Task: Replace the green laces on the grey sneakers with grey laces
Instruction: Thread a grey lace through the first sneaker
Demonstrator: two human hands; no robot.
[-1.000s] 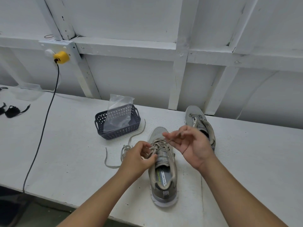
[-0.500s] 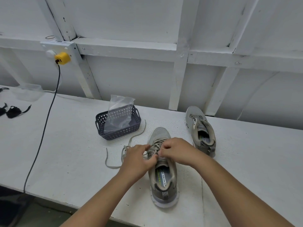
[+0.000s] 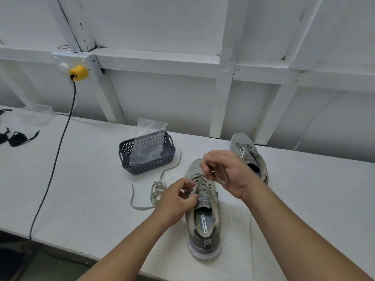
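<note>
The grey sneaker of woven mesh cloth (image 3: 203,209) shows a matt upper and a smooth rubbery sole. Left of it lies a flat, matt woven fabric lace (image 3: 156,191). Behind that lace, the dark perforated plastic basket (image 3: 148,167) holds a glossy clear plastic bag (image 3: 149,138). The white painted bench top (image 3: 81,179) looks matt, slightly rough.

Near sneaker (image 3: 204,224) on table (image 3: 81,189), heel toward table's front edge. Second sneaker (image 3: 248,155) behind it and to the right, by the wall. Basket (image 3: 146,157) left of both sneakers, bag (image 3: 149,140) standing in it. Loose lace (image 3: 156,191) on table between basket and near sneaker. Cable (image 3: 54,155) runs across table far left.
</note>
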